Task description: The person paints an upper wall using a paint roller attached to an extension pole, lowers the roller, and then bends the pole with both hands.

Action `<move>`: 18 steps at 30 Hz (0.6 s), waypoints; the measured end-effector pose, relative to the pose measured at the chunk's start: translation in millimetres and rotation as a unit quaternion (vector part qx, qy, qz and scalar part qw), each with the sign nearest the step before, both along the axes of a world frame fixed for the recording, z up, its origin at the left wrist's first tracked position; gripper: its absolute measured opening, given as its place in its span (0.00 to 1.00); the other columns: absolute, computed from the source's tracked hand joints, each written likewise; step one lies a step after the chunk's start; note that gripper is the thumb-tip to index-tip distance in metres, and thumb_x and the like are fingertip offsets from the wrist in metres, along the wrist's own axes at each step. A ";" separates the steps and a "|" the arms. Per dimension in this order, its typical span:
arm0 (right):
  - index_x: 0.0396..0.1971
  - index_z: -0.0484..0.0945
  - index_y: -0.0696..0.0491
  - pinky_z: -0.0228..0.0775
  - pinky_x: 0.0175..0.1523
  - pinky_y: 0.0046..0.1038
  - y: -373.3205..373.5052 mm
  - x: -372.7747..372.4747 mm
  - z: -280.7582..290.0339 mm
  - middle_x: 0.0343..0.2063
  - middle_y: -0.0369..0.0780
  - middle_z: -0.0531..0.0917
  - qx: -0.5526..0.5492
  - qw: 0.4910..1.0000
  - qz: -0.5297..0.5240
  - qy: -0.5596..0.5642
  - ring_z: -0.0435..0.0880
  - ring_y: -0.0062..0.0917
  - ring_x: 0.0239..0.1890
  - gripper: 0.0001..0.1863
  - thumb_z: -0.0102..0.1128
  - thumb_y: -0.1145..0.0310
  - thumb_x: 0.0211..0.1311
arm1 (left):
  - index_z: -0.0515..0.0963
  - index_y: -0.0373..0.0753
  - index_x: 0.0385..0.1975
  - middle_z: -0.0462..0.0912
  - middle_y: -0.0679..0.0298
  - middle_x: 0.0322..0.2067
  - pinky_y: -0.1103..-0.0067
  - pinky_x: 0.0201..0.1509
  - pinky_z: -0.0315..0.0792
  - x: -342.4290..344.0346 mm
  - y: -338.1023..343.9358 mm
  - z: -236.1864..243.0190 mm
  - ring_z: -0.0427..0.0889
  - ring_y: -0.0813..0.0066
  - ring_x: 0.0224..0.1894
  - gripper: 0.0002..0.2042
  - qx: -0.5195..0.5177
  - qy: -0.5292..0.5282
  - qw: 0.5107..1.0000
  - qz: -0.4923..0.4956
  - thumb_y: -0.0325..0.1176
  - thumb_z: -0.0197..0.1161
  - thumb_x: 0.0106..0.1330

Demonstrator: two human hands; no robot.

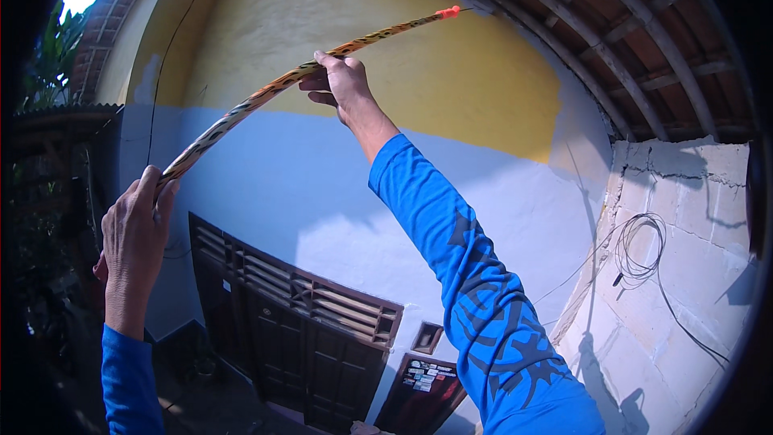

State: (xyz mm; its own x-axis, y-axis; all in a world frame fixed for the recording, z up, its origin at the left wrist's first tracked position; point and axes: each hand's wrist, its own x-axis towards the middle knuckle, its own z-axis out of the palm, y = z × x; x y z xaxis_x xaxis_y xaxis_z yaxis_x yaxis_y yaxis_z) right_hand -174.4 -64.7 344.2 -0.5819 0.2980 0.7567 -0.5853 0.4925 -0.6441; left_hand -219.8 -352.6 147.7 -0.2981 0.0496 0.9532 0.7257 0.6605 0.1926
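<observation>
A long pole (250, 107) with a yellow, orange and black pattern slants up from lower left to upper right before the wall. Its far end carries a bright red-orange piece (448, 12), with a thin dark bit beyond it near the roof edge; what that bit is, I cannot make out. My left hand (135, 225) is closed round the lower part of the pole. A dark red end (101, 267) shows just below that hand. Higher up, my right hand (342, 84) grips the pole with its thumb over it and fingers curled beneath. Both arms are raised in blue sleeves.
The wall is yellow above (483, 97) and pale blue below (354, 169). Wooden beams (636, 8) and roof tiles hang overhead at right. A coiled cable (642, 246) hangs on the pale block wall. Dark doors (282, 338) stand below, and a loose wire (153, 105) runs down at left.
</observation>
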 end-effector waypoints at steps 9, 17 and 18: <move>0.40 0.73 0.57 0.81 0.31 0.28 -18.4 -7.6 -38.9 0.31 0.42 0.85 -0.024 0.998 0.032 0.038 0.88 0.27 0.29 0.13 0.59 0.61 0.67 | 0.71 0.38 0.37 0.78 0.58 0.24 0.65 0.30 0.74 -3.4 -14.7 -36.2 0.81 0.62 0.26 0.11 0.003 -0.045 0.999 -0.017 0.40 0.54 0.76; 0.39 0.73 0.57 0.81 0.31 0.27 -17.1 12.4 -37.6 0.31 0.42 0.85 -0.014 0.998 0.041 0.039 0.88 0.27 0.28 0.13 0.59 0.62 0.66 | 0.69 0.35 0.32 0.72 0.56 0.18 0.65 0.30 0.69 17.3 -20.2 -16.9 0.75 0.63 0.22 0.15 -0.067 -0.129 0.987 -0.066 0.42 0.53 0.76; 0.39 0.73 0.57 0.81 0.31 0.27 -17.7 13.3 -38.5 0.31 0.42 0.85 -0.015 0.998 0.045 0.037 0.88 0.27 0.28 0.13 0.59 0.62 0.66 | 0.69 0.35 0.32 0.71 0.56 0.18 0.65 0.30 0.68 15.4 -19.8 -19.2 0.74 0.62 0.22 0.15 -0.052 -0.138 0.986 -0.080 0.42 0.53 0.76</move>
State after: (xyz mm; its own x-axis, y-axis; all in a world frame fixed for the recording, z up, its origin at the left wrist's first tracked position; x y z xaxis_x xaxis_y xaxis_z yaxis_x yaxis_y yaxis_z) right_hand -161.1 -82.3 305.7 -0.5503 0.2696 0.7902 -0.6725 0.4178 -0.6109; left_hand -204.3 -372.4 128.5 -0.5266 0.2095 0.8239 0.7509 0.5690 0.3353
